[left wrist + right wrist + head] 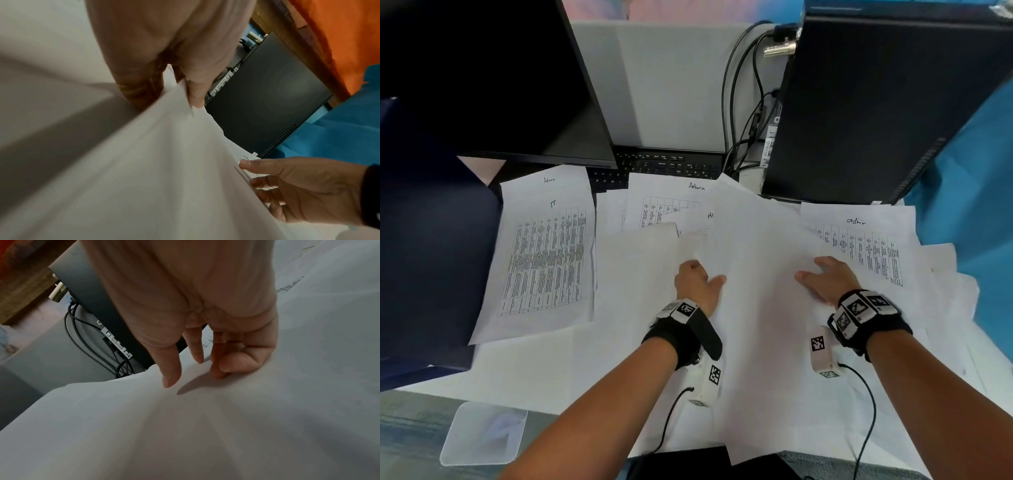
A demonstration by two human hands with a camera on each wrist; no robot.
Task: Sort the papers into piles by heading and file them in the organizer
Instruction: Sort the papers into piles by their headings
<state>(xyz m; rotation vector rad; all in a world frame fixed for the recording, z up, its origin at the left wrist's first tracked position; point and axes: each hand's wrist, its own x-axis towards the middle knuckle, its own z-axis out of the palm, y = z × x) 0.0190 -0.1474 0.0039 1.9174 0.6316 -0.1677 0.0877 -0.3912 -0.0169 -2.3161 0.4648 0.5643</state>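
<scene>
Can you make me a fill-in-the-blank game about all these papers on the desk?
1. The left hand and right hand hold one blank ____.
2. The printed sheet by the monitor has "Admin" and ____ handwritten on top.
3. Papers partly cover the black ____.

Missing words: paper; IT; keyboard

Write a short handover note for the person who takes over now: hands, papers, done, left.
Left hand and right hand grip the two sides of one large blank-side-up white sheet at centre. Printed white paper headed IT lies left; paper headed admin lies right; another admin sheet lies by the black keyboard. Piles not formed. The organizer is not identifiable. Sorting and filing remain.
</scene>
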